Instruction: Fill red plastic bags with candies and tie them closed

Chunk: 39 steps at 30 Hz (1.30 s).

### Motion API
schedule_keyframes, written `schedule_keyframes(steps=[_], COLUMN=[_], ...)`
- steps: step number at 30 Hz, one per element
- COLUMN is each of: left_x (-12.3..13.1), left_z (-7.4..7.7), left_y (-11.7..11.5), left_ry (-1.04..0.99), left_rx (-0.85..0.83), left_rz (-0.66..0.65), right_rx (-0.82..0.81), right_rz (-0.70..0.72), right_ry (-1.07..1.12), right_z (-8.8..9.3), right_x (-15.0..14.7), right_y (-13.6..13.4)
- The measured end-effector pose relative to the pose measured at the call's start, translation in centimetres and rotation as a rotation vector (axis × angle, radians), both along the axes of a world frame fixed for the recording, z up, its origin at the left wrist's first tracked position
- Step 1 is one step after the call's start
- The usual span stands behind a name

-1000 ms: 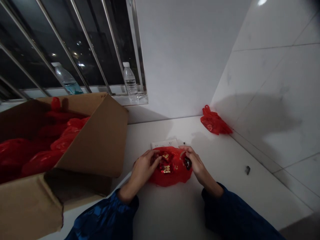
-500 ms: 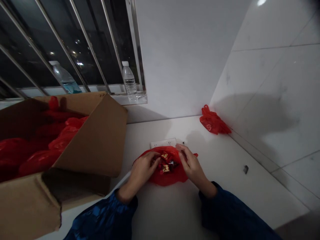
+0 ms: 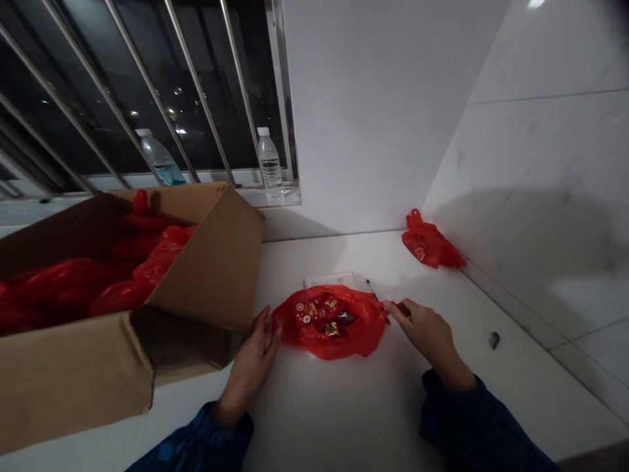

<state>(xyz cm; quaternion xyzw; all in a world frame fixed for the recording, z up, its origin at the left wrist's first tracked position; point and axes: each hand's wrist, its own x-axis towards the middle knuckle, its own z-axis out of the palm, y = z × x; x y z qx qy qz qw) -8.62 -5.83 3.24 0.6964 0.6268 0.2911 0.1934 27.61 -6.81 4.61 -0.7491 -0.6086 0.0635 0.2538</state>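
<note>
A red plastic bag [image 3: 363,341] lies open on the white tabletop in front of me. Inside it are a red packet with gold and white print [image 3: 307,309] and several small wrapped sweets [image 3: 333,328]. My right hand [image 3: 427,333] pinches the bag's right end between thumb and fingers. At the left side, my left hand [image 3: 251,362] is open with its fingers stretched out, thumb apart, beside the bag's left edge; whether it touches the plastic I cannot tell.
To my left a cardboard box [image 3: 216,262] holds several red bags [image 3: 122,295]. Behind my bag lie a white pad [image 3: 330,280] and a thin dark pen-like stick [image 3: 369,286]. Another red bag [image 3: 430,244] rests by the wall. Two bottles [image 3: 270,167] stand at the window. A small grey object [image 3: 494,339] lies right.
My hands have moved apart from over the bag to its two sides. The bag's opening and the printed packet now show more. The view has shifted slightly left.
</note>
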Motion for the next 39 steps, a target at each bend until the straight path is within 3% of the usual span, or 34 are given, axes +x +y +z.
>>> schedule_keyframes(steps=[5, 9, 13, 18, 22, 26, 28, 33, 36, 39], left_x=[-0.2, 1.4, 3.9, 5.7, 6.2, 6.5, 6.8, 7.7, 8.7, 9.4], left_z=[0.6, 3.1, 8.1, 16.0, 19.6, 20.5, 20.6, 21.1, 21.2, 19.8], left_y=[0.9, -0.6, -1.5, 0.4, 1.5, 2.2, 2.7, 3.5, 2.9, 2.1], left_ry=[-0.048, -0.108, -0.156, -0.085, -0.157, -0.365, -0.471, -0.581, -0.514, -0.482], left_rx=[-0.081, 0.014, 0.202, 0.565, 0.695, 0.674, 0.656, 0.524, 0.453, 0.445], left_rz=[0.027, -0.074, -0.168, -0.165, -0.157, -0.177, -0.190, -0.317, -0.486, -0.575], right_rx=[0.024, 0.198, 0.411, 0.539, 0.640, 0.714, 0.702, 0.502, 0.461, 0.488], right_rz=[0.218, 0.281, 0.314, 0.400, 0.382, 0.420, 0.472, 0.661, 0.762, 0.816], right_ry=[0.246, 0.452, 0.662, 1.040, 1.278, 1.440, 1.419, 1.105, 0.859, 0.756], right_z=[0.8, 2.1, 4.9, 9.8, 13.1, 15.2, 15.8, 15.9, 15.4, 14.5], right_x=[-0.2, -0.3, -1.3, -3.5, -4.9, -5.7, -6.1, -7.6, -9.0, -10.0], right_y=[0.4, 0.2, 0.4, 1.9, 3.0, 3.7, 3.8, 3.8, 3.7, 4.1])
